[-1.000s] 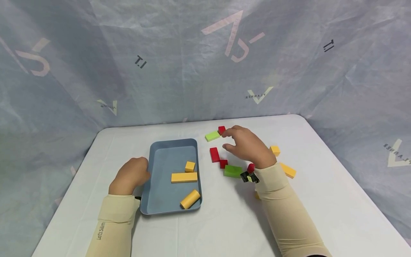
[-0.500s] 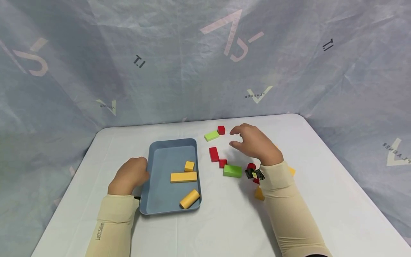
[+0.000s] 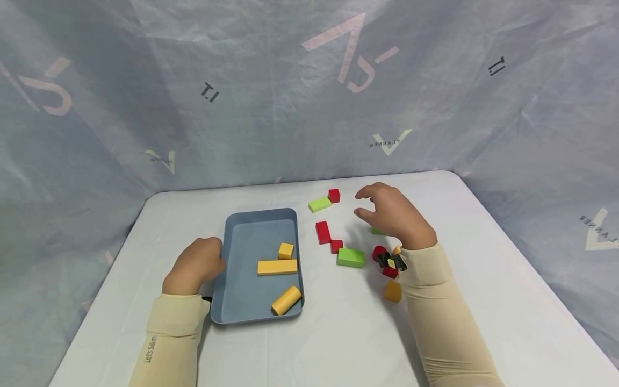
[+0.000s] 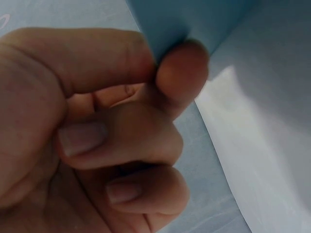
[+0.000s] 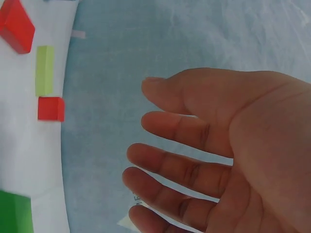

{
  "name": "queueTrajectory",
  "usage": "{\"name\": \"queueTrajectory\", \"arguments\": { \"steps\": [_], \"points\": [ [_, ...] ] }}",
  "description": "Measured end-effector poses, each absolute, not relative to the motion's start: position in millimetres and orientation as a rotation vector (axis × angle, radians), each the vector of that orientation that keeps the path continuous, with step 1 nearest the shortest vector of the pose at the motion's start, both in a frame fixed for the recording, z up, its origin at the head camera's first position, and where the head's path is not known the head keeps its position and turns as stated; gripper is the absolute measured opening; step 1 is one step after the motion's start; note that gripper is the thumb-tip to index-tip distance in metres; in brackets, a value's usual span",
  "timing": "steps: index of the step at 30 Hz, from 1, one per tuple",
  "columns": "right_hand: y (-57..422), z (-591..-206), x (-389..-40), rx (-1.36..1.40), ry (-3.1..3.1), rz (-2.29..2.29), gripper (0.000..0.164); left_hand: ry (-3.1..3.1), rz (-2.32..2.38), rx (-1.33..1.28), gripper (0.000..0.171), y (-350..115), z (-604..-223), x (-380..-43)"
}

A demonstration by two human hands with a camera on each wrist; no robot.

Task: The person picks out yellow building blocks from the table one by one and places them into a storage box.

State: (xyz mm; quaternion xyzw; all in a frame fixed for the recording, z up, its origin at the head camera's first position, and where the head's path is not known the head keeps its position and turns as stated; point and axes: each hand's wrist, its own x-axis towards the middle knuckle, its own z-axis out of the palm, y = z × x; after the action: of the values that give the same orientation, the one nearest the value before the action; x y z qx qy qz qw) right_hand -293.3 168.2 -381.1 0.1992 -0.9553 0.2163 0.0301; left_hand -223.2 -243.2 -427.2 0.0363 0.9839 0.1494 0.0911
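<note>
Tray [image 3: 246, 290] on white table [image 3: 314, 338], left wall pinched by left hand [image 3: 195, 265]; yellow cylinder [image 3: 286, 300] lies inside. Right hand [image 3: 396, 216], thumb apart from relaxed fingers, hovers above table, right of red cube [image 3: 334, 195].

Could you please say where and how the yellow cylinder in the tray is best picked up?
I'd pinch the yellow cylinder mid-length across its curved sides, probably from above: it lies on its side, one end at or near the right wall of the tray.

The white table [image 3: 309, 349] bore a blue-grey tray [image 3: 244, 293] and, to its right, red blocks [image 3: 323, 233], green blocks [image 3: 351, 258] and yellow blocks [image 3: 393, 291].
</note>
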Motion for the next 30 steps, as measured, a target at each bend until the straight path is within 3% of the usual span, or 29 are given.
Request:
{"name": "queueTrajectory", "arguments": {
  "steps": [11,30],
  "points": [
    [197,-375,-287,0.569,-2.960,0.565,0.031,2.910,0.452,0.107,0.011,-241,-426,-223],
    [237,-399,-271,0.464,-2.940,0.569,0.029,2.915,0.449,0.133,0.013,-244,-432,-225]
  ]
}}
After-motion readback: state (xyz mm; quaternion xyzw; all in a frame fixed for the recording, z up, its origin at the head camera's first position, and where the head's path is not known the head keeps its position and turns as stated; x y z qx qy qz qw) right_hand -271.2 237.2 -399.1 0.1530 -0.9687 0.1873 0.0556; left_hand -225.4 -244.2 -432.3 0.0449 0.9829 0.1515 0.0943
